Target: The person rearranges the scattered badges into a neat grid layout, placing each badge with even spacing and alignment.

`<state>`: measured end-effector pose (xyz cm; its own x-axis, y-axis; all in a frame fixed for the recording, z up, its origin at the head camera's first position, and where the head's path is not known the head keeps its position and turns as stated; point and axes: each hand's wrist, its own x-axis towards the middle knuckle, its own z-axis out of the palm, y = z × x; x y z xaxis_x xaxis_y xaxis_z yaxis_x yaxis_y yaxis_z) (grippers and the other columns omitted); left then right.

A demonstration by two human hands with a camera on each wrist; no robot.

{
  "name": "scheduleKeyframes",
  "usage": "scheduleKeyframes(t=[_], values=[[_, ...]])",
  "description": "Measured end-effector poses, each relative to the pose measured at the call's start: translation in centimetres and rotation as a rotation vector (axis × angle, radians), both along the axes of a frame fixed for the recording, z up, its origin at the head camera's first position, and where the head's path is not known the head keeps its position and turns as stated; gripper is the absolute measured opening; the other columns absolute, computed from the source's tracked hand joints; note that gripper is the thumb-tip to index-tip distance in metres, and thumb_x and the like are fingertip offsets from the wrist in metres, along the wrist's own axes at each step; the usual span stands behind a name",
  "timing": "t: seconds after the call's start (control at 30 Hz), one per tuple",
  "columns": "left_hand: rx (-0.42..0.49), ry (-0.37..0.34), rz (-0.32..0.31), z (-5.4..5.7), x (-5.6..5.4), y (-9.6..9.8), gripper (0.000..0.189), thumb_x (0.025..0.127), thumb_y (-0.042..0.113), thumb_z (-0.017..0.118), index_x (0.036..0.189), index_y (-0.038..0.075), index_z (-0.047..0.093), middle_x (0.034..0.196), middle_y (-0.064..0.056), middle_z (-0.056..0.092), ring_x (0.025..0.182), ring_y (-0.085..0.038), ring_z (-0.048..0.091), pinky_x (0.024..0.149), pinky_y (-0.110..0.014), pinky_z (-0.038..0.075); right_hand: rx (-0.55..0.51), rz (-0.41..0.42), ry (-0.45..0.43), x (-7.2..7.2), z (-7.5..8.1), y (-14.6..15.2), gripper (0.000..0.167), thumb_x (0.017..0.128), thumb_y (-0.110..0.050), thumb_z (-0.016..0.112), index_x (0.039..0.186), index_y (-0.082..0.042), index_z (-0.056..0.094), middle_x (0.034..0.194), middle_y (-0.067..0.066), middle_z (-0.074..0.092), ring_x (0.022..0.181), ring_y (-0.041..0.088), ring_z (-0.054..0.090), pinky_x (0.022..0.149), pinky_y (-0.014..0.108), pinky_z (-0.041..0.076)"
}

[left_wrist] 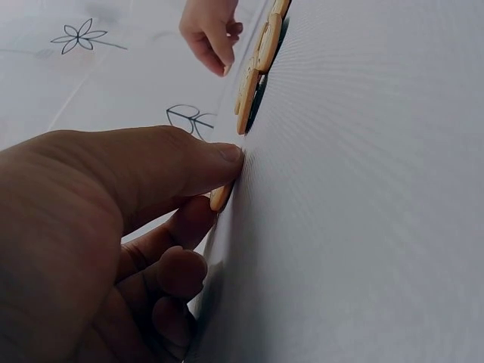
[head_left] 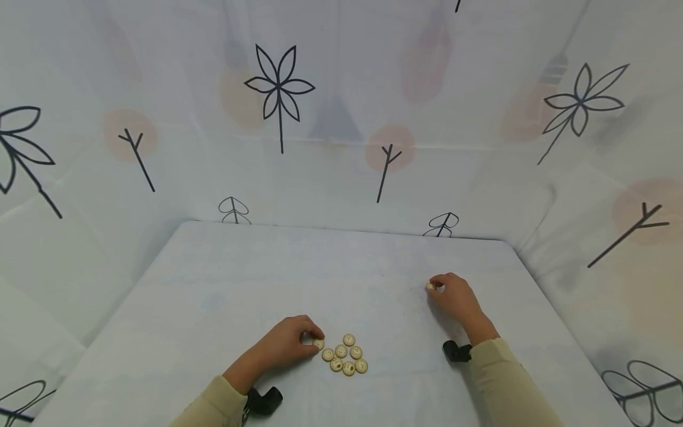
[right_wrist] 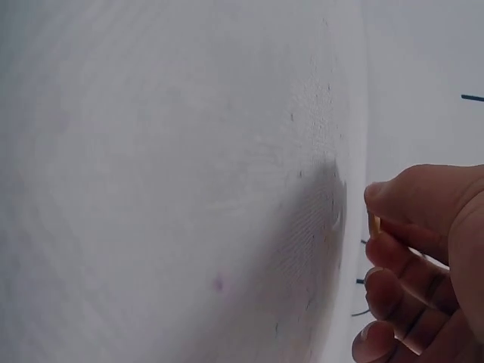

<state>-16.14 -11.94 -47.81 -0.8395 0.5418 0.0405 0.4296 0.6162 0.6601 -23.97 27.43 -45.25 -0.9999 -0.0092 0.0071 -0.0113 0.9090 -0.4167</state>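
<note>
Several pale round wooden buttons (head_left: 348, 369) with small dark marks lie flat in a tight cluster on the white table. At the cluster's left edge my left hand (head_left: 290, 341) pinches one button (head_left: 318, 343) between thumb and fingers, down at the tabletop. In the left wrist view its edge shows as a tan button (left_wrist: 219, 197) under the thumb. Farther back and to the right, my right hand (head_left: 455, 298) holds another button (head_left: 430, 286) between thumb and index finger. The right wrist view shows that button (right_wrist: 373, 224) edge-on, slightly off the surface, mostly covered by the fingertips.
The white tabletop (head_left: 240, 284) has rounded far corners. Pale cloth with leaf and twig drawings hangs behind it (head_left: 331, 178) and along both sides. Black wrist-worn devices (head_left: 265, 401) sit under both sleeves, close to the table.
</note>
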Motion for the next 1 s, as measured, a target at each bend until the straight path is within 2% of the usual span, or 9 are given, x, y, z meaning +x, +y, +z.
scheduleKeyframes(t=[0.37,0.73,1.0], values=[[-0.007,0.008,0.001,0.10,0.06,0.11,0.017,0.086,0.023,0.074,0.102,0.020,0.073,0.097,0.012,0.065,0.087,-0.004,0.057,0.078,-0.027,0.047,0.024,-0.025,-0.023,-0.12,-0.14,0.16,0.033,0.094,-0.018,0.059,0.120,0.001,0.064,0.115,0.021,0.062,0.107,0.039,0.057,0.092,0.053,0.045],[-0.001,-0.007,0.001,0.30,0.18,0.12,0.017,0.085,0.022,0.073,0.102,0.020,0.073,0.097,0.011,0.065,0.087,-0.005,0.057,0.077,-0.027,0.047,0.060,-0.008,-0.031,-0.23,-0.31,0.46,0.031,0.094,-0.018,0.059,0.117,0.002,0.065,0.111,0.020,0.063,0.102,0.036,0.059,0.087,0.050,0.048],[-0.004,-0.009,0.011,0.20,0.24,0.13,0.017,0.086,0.024,0.073,0.102,0.020,0.073,0.097,0.012,0.065,0.089,-0.004,0.057,0.079,-0.028,0.047,0.048,-0.024,-0.056,-0.32,-0.46,0.66,0.032,0.094,-0.020,0.059,0.119,0.001,0.064,0.114,0.020,0.063,0.105,0.037,0.058,0.087,0.051,0.047]])
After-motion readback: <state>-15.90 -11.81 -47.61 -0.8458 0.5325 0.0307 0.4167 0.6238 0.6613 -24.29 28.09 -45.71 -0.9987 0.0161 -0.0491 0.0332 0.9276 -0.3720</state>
